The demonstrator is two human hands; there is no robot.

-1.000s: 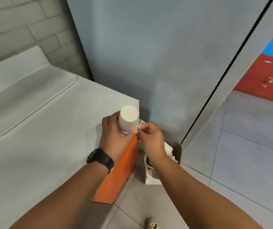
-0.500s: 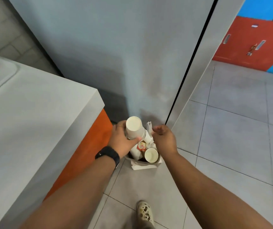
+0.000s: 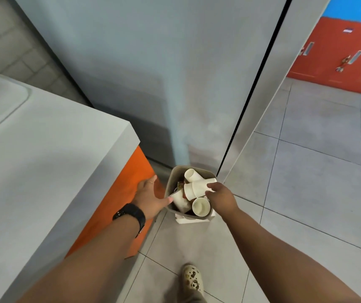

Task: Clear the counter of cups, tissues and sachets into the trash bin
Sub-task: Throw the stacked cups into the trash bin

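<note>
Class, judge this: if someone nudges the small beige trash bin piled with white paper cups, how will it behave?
The small beige trash bin probably slides easily on the smooth floor tiles. It looks light, holding mostly white paper cups. Piled to the rim, the top cups may tumble out.

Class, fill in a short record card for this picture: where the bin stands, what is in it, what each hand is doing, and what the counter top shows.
Bin position: trash bin on the tiled floor, beside the counter's orange side panel.
Bin contents: several white paper cups, lying at angles; brownish scraps between them, too small to identify.
Left hand: open, fingers spread, beside the bin's left rim, holding nothing.
Right hand: over the bin's right side, fingertips at a cup; grip unclear.
Counter top: grey; no cups, tissues or sachets on the part in view.
</note>
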